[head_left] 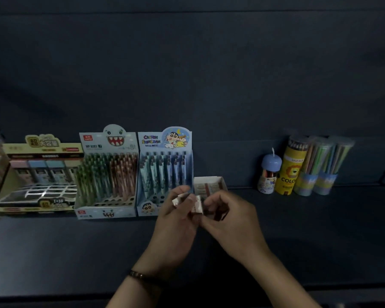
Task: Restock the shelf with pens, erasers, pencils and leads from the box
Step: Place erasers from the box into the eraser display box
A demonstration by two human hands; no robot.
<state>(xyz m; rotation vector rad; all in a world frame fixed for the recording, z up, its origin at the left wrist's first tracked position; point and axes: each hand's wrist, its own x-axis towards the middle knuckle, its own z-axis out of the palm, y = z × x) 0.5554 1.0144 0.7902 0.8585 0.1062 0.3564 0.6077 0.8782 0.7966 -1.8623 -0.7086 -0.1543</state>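
Note:
My left hand (173,221) and my right hand (229,218) meet over the dark shelf (76,245), both closed on small wrapped erasers (196,204) held between the fingertips. Just behind the hands sits a small open white eraser box (209,184) with a few erasers inside. To its left stands a blue cartoon pen display (165,172), then a shark-face pencil display (108,174), then a yellow lead display (38,176).
At the right back stand a small tube with a blue cap (269,174), a yellow lion coloured-pencil tube (290,172) and two clear pencil tubes (320,167). A brown strap circles my left wrist (138,274).

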